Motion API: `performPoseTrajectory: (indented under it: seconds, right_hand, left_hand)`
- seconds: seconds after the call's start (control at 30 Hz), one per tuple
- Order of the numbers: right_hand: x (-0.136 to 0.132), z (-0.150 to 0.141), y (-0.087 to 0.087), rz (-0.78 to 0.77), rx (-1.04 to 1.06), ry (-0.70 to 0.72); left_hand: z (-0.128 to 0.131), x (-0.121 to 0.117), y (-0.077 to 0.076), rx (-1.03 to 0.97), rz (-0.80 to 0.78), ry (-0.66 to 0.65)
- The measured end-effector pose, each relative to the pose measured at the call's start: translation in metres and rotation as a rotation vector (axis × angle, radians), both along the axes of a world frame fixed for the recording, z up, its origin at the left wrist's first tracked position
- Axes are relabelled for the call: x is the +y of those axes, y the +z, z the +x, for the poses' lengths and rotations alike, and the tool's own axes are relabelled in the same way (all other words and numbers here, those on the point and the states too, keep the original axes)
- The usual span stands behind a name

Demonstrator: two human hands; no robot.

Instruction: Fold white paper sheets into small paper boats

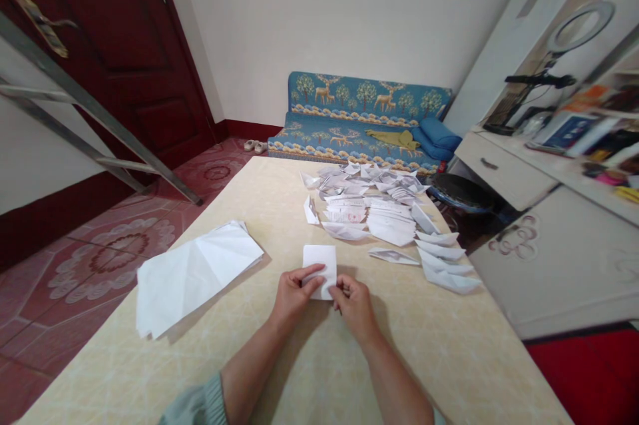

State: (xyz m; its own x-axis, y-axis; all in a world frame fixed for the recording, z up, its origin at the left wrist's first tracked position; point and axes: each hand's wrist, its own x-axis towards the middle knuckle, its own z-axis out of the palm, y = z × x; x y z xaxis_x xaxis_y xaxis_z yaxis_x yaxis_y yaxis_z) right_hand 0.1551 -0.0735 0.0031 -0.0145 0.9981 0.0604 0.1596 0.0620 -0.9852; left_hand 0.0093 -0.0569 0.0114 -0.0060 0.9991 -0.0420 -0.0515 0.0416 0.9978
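Over the cream table (439,352), what do the hands hold?

A folded white paper rectangle (319,262), held by both. The left hand (295,292) pinches it, with its fingers laid across the face, and the right hand (355,308) closes on the lower right edge, though that grip looks partly hidden.

How does it lie?

Its long axis runs roughly from twelve to six o'clock, just in front of the body, and the left hand covers more of it.

What's around it?

A stack of large white sheets (197,278) sits at nine o'clock, and folded paper boats (379,218) spread from twelve to two o'clock, both well apart from the hands
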Motion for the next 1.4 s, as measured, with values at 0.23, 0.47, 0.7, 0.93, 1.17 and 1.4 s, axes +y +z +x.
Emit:
performPoseTrajectory:
  seconds: [0.23,0.47,0.7,0.93,1.17,1.4]
  right_hand:
    - [0.000,-0.001,0.002,-0.033,0.024,-0.016]
    - [-0.002,-0.002,0.005,-0.119,0.099,-0.025]
    - [-0.002,0.001,0.002,-0.120,0.109,0.005]
    - [-0.001,0.007,0.009,0.029,0.016,-0.184]
    - [-0.002,0.011,0.011,0.029,0.038,-0.274]
    - [0.004,0.010,0.003,0.038,0.140,-0.076]
  left_hand:
    - [-0.001,0.002,-0.001,0.011,0.013,-0.013]
    - [0.003,-0.001,0.002,0.079,0.051,-0.065]
    - [0.002,0.000,-0.003,-0.002,0.054,-0.105]
    - [0.003,-0.001,-0.003,-0.072,-0.024,-0.321]
    - [0.002,-0.003,-0.007,-0.089,-0.005,-0.446]
    - [0.004,-0.003,-0.005,0.020,0.007,-0.232]
